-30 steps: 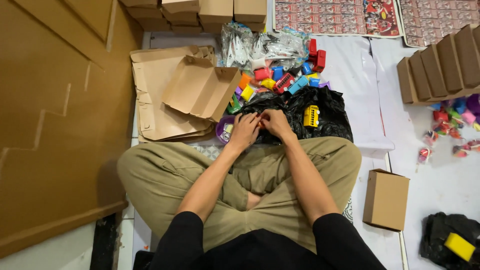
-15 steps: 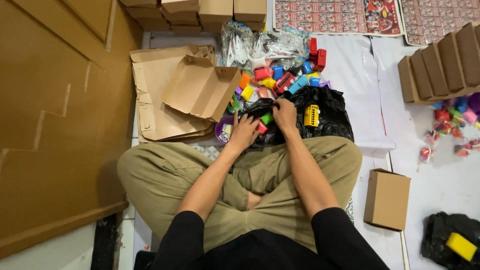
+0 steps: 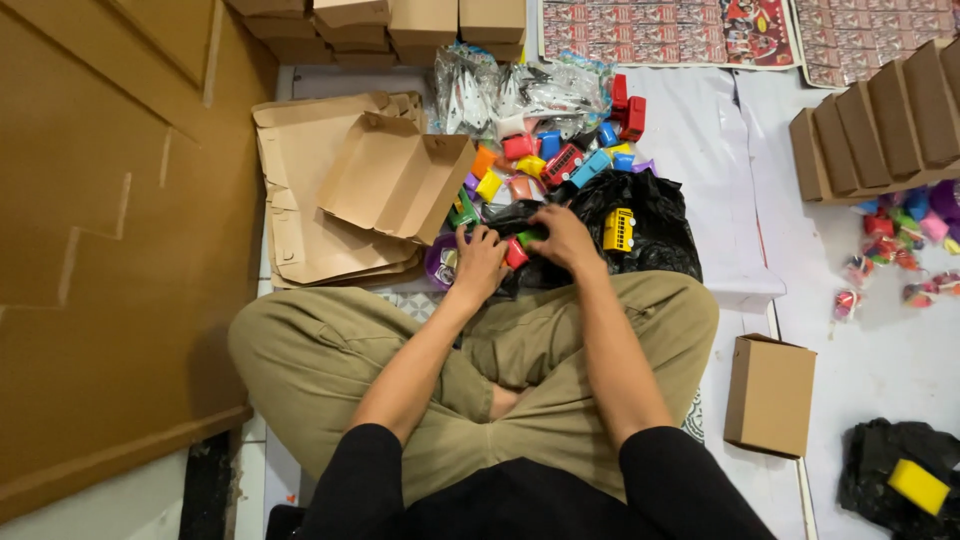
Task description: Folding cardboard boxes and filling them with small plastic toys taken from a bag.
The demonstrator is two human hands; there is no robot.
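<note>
I sit cross-legged facing a heap of small colourful plastic toys (image 3: 545, 165) that spills onto a black plastic bag (image 3: 655, 215). Both hands are at the near edge of the heap, close together. My left hand (image 3: 478, 262) curls around a small red toy (image 3: 516, 254), next to a purple round piece (image 3: 440, 262). My right hand (image 3: 566, 240) closes on a small green toy (image 3: 530, 237) on the bag. A yellow toy bus (image 3: 618, 229) lies just right of my right hand.
Flat cardboard blanks (image 3: 300, 200) and a half-folded box (image 3: 395, 180) lie to the left. A big cardboard sheet (image 3: 100, 250) stands far left. Clear plastic bags (image 3: 520, 90) sit behind the toys. A closed small box (image 3: 768, 395), a box row (image 3: 880, 115) and more toys (image 3: 900, 240) lie right.
Both hands have reached farther from my lap into the toy heap and now grip small red and green pieces. My legs and the boxes have not moved.
</note>
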